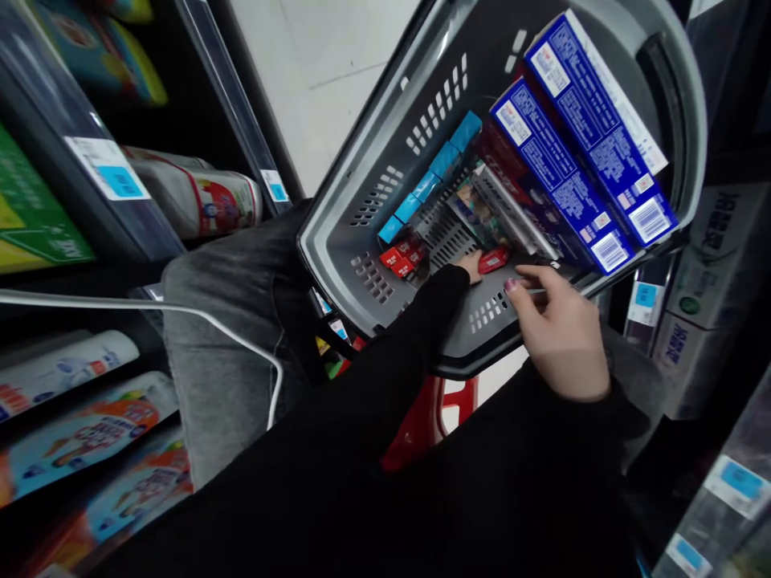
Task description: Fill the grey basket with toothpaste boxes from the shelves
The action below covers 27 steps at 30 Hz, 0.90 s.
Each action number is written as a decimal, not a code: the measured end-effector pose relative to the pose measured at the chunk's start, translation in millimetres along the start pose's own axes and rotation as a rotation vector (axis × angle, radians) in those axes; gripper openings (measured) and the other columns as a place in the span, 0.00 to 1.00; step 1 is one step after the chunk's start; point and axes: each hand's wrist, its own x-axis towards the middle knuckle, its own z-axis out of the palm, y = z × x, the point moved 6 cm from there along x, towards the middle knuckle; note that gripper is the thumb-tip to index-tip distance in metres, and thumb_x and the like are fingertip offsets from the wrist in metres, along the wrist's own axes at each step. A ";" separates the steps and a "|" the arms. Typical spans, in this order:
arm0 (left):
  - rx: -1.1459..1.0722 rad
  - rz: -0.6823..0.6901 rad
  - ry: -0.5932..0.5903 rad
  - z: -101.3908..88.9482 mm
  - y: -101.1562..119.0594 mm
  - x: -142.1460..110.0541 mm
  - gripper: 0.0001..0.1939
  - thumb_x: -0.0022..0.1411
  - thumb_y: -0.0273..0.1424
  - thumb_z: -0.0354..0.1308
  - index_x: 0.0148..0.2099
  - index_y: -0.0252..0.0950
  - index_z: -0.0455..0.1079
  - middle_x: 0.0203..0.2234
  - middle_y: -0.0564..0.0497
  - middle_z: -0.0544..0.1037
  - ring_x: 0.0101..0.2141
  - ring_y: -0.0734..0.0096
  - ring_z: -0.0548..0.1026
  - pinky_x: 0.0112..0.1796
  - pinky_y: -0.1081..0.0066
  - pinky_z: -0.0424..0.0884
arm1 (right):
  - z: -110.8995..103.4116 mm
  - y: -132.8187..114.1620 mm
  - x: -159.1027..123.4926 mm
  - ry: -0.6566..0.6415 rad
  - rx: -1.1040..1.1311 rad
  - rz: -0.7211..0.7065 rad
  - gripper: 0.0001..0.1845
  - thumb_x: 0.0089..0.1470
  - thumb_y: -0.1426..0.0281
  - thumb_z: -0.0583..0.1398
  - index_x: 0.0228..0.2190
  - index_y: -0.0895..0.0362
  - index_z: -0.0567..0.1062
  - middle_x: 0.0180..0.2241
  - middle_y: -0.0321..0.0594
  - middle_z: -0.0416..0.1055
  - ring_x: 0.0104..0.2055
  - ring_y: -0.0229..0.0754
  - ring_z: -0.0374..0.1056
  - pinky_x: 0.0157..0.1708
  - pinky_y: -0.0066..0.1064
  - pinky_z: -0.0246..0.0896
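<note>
A grey plastic basket (343, 193) rests tilted on my lap. It holds two long dark blue boxes (593, 120), a row of small light blue boxes (430, 181), small red boxes (399, 258) and other packs. My left hand (473, 263) reaches down into the basket, mostly covered by a black sleeve. Its fingertips are closed on a small red pack (495, 258) at the bottom. My right hand (560, 333) sits at the basket's near edge with its fingers curled over the rim.
Shelves on the left carry colourful bags and packets (201, 201) behind price labels (112, 172). A white cable (181, 311) crosses my grey trouser leg. A red plastic stool (422, 425) shows under the basket. Stacked cartons (711, 265) stand on the right.
</note>
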 end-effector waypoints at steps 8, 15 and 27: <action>0.112 0.202 -0.072 -22.1 14.1 -21.7 0.28 0.50 0.25 0.62 0.55 0.29 0.66 0.47 0.39 0.74 0.45 0.59 0.74 0.47 0.68 0.68 | 9.5 -2.9 0.9 -0.064 -0.084 -0.087 0.18 0.59 0.63 0.52 0.46 0.57 0.75 0.38 0.47 0.76 0.38 0.49 0.71 0.39 0.38 0.63; 0.316 0.300 0.033 -101.5 14.6 -58.9 0.25 0.53 0.32 0.60 0.53 0.29 0.66 0.44 0.37 0.73 0.47 0.52 0.72 0.52 0.60 0.63 | 13.7 -6.2 2.1 -0.056 -0.129 -0.159 0.19 0.60 0.64 0.53 0.47 0.60 0.74 0.41 0.49 0.76 0.42 0.50 0.71 0.43 0.38 0.63; 0.365 0.039 0.230 -173.5 -29.2 -102.5 0.25 0.53 0.31 0.60 0.55 0.34 0.67 0.48 0.43 0.73 0.49 0.59 0.72 0.48 0.68 0.66 | 16.7 -4.5 6.5 -0.087 -0.163 -0.165 0.21 0.60 0.64 0.55 0.51 0.63 0.74 0.43 0.52 0.75 0.46 0.50 0.71 0.47 0.39 0.63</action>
